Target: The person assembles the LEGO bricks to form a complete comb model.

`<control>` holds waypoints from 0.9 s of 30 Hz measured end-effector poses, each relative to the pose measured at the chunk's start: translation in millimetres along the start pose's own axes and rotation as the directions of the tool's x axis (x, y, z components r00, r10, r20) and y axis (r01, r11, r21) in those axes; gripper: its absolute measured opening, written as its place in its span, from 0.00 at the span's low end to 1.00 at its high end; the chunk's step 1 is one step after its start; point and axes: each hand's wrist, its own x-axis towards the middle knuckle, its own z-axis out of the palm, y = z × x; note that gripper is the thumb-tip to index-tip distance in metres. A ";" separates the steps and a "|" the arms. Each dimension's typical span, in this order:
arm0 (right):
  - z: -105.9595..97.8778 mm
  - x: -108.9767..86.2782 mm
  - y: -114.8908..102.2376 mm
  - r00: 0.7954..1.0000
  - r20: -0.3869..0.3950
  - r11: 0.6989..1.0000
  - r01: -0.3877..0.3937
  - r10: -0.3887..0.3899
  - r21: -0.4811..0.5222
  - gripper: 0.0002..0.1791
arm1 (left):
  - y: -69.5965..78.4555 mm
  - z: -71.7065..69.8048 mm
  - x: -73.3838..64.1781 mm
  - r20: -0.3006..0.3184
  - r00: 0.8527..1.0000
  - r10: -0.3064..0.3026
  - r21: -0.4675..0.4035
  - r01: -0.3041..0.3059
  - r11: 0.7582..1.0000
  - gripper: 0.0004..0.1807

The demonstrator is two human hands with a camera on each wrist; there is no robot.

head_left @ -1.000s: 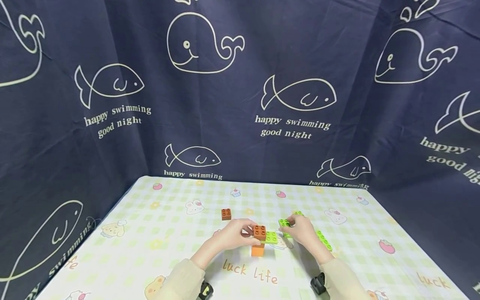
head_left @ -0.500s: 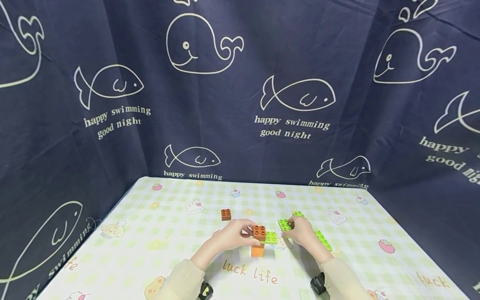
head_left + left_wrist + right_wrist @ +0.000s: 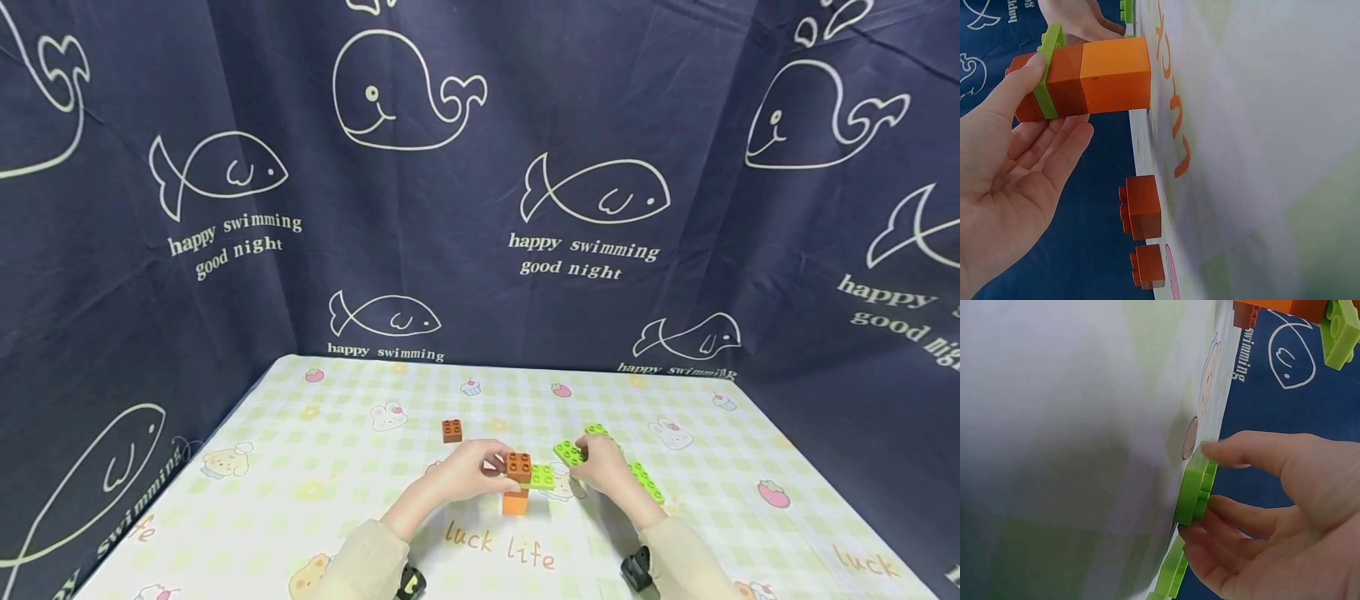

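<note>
My left hand [image 3: 474, 468] holds the upper part of a stack of toy building bricks, its thumb against the green plate brick [image 3: 1051, 72]. The stack has an orange brick [image 3: 1116, 75] at the bottom, then a brown brick [image 3: 1065, 79], the green plate sticking out to the right, and another brown brick [image 3: 519, 465] on top. To the right, my right hand [image 3: 602, 463] pinches a loose green brick [image 3: 1192, 490] between thumb and fingers, low at the tablecloth. Its studs [image 3: 568, 452] show beside the fingertips in the head view.
Further green bricks lie beyond the right hand [image 3: 596, 428] and beside its wrist [image 3: 647, 482]. A brown brick [image 3: 452, 430] stands behind the left hand; the left wrist view shows a second brown brick [image 3: 1142, 207] nearby. A dark printed curtain [image 3: 480, 208] surrounds the patterned tablecloth [image 3: 262, 500].
The green brick in my right hand has come down slightly and turned, with the right fingers shifting round it. My left hand and the stack stay in place.
</note>
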 end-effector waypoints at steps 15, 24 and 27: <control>3.4 1.6 3.4 0.999 0.016 0.999 -0.049 0.049 0.017 0.26 | -0.9 -0.5 0.2 0.000 1.000 0.006 -0.002 -0.006 1.000 0.29; 3.1 1.1 2.1 0.999 -0.001 0.999 -0.032 0.032 0.011 0.24 | -1.1 -0.6 -0.2 0.001 1.000 -0.001 -0.008 0.001 1.000 0.29; 2.3 0.4 2.8 1.000 -0.003 1.000 -0.026 0.026 0.017 0.24 | -0.6 -0.5 -0.1 0.004 1.000 -0.001 -0.010 0.001 1.000 0.29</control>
